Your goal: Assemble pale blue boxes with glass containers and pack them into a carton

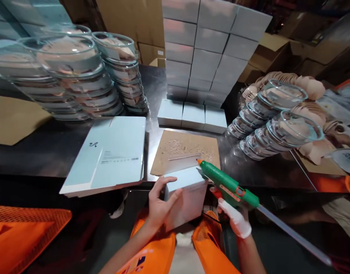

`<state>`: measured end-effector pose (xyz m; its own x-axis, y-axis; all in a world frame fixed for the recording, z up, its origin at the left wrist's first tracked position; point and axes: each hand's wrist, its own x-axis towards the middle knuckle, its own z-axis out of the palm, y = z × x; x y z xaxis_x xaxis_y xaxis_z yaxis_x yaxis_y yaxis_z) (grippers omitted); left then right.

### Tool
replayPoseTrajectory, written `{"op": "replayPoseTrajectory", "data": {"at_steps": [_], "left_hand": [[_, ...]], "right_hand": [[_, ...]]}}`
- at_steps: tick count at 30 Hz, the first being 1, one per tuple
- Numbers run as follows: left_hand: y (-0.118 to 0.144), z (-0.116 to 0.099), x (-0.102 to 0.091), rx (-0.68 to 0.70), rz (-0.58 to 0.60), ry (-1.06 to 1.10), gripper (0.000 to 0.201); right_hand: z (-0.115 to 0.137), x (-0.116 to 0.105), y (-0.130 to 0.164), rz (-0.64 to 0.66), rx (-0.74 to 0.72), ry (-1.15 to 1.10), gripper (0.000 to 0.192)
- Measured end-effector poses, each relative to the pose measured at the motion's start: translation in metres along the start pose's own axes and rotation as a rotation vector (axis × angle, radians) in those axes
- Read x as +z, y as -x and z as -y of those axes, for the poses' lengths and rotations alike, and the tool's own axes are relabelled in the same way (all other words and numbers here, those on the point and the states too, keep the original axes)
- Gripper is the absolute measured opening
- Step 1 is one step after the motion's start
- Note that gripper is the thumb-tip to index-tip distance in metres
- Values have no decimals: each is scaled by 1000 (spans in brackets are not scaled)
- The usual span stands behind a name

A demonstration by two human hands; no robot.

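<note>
My left hand (160, 201) grips the left side of a white carton (187, 203), thumb on its front face. The carton stands tilted at the table's front edge, over my lap. Its raised flap (183, 161) points away from me, with a thin glue line along the far edge. My right hand (233, 217), partly in a white glove, is closed round the handle of a green glue gun (220, 177). The gun's orange nozzle touches or nearly touches the flap's right end. A long clear glue stick (294, 232) sticks out of its back.
Beneath the flap lies a cardboard sheet (160, 152) with dried glue bits. Flat white cartons (114, 148) are stacked left. Stacked glass bowls stand left (75, 72) and right (271, 129). A wall of white boxes (203, 49) rises behind. An orange-clothed person (18, 236) is at left.
</note>
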<state>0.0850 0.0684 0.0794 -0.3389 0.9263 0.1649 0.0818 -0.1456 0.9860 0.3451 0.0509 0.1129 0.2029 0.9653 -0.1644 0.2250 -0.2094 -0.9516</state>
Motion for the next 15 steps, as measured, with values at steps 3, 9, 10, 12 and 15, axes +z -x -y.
{"op": "replayPoseTrajectory", "data": {"at_steps": [3, 9, 10, 12, 15], "left_hand": [[-3, 4, -2, -47, -21, 40, 28], [-5, 6, -3, -88, -5, 143, 28], [-4, 6, -4, -88, 1, 150, 30], [-4, 4, -5, -91, 9, 158, 31], [-4, 4, -6, -80, 11, 158, 32]], "right_hand": [[6, -11, -26, -36, 90, -132, 46], [13, 1, -111, -5, 329, -78, 47], [13, 0, -120, -7, 332, -52, 43], [15, -6, -131, -22, 320, 10, 38], [26, -16, -124, -108, 244, 106, 31]]}}
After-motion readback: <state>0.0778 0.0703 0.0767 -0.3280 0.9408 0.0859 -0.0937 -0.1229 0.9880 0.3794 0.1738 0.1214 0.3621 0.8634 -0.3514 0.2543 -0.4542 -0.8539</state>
